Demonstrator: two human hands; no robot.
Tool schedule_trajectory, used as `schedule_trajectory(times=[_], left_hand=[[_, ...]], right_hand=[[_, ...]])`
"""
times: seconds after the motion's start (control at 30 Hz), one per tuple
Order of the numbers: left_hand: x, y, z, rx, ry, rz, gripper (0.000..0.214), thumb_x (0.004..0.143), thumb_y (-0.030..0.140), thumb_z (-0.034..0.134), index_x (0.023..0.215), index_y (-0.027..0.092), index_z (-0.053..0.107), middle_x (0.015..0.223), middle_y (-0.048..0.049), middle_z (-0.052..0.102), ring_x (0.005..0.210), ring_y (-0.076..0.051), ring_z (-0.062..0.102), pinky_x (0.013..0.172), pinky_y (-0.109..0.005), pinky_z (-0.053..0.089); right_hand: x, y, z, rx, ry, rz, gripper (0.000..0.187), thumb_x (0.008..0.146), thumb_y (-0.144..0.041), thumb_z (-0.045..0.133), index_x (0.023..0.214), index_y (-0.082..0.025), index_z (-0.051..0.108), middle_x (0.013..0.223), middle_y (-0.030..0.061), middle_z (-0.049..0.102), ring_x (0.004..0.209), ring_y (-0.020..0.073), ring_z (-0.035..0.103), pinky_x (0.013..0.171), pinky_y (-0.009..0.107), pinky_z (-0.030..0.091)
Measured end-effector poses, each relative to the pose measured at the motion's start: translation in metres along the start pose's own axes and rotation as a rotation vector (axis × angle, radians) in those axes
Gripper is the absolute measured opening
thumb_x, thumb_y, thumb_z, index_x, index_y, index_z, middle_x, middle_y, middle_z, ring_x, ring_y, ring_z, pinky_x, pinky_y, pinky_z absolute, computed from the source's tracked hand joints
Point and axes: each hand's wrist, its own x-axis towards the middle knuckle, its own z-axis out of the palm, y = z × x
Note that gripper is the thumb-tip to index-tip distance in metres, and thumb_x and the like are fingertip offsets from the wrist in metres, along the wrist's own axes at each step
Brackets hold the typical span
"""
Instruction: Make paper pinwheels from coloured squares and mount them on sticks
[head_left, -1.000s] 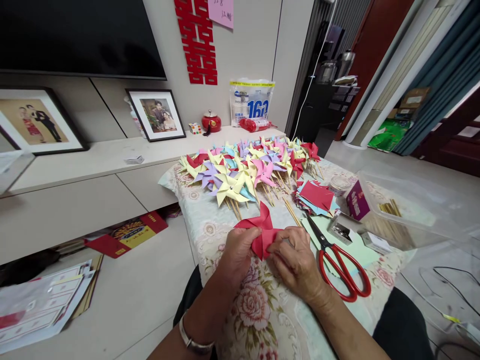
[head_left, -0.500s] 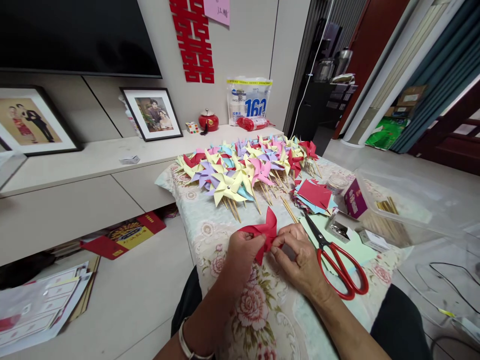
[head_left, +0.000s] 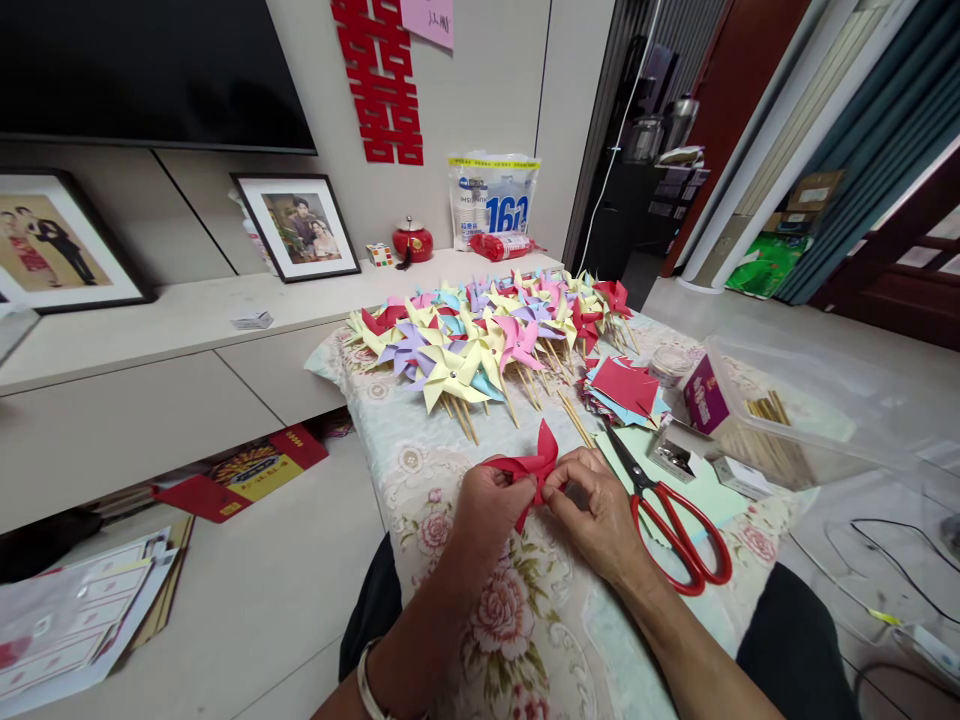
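Note:
Both my hands are closed on a red paper pinwheel (head_left: 534,465) just above the flowered tablecloth (head_left: 420,460). My left hand (head_left: 487,515) pinches its left side, and my right hand (head_left: 592,510) pinches its centre from the right. Two of its red flaps stick up and out between my fingers. Red-handled scissors (head_left: 671,525) lie just right of my right hand. Behind my hands a heap of finished pinwheels (head_left: 487,335) on wooden sticks covers the far part of the table.
A stack of coloured paper squares (head_left: 626,390), a purple box (head_left: 701,395), a small metal box (head_left: 675,458) and a clear plastic bin of sticks (head_left: 795,415) sit to the right. Framed photos and a low cabinet (head_left: 150,370) stand on the left. Cables lie on the floor at right.
The red pinwheel has been folded tighter and turned between my fingers, its flaps now standing up. Both hands have drawn closer together around it.

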Motion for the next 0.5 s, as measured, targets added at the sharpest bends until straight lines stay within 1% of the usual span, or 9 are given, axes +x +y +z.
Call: schedule_trajectory(times=[0.3, 0.5], left_hand=[[-0.0038, 0.0034, 0.0009, 0.025, -0.018, 0.018, 0.01, 0.057, 0.025, 0.076, 0.058, 0.017, 0.07, 0.049, 0.0017, 0.061, 0.05, -0.014, 0.053, 0.048, -0.024, 0.039], [-0.0057, 0.0053, 0.0007, 0.071, -0.025, 0.052, 0.01, 0.057, 0.024, 0.076, 0.055, 0.017, 0.069, 0.05, 0.0016, 0.061, 0.052, -0.015, 0.053, 0.048, -0.024, 0.037]], right_hand=[[0.0005, 0.0009, -0.0002, -0.034, 0.013, -0.008, 0.015, 0.083, -0.017, 0.058, 0.07, -0.022, 0.063, 0.079, 0.003, 0.063, 0.084, 0.0232, 0.055, 0.077, 0.038, 0.041], [0.0005, 0.0017, 0.0005, -0.043, 0.008, -0.018, 0.014, 0.081, -0.015, 0.058, 0.07, -0.022, 0.063, 0.078, 0.0025, 0.063, 0.084, 0.0229, 0.055, 0.077, 0.038, 0.042]])
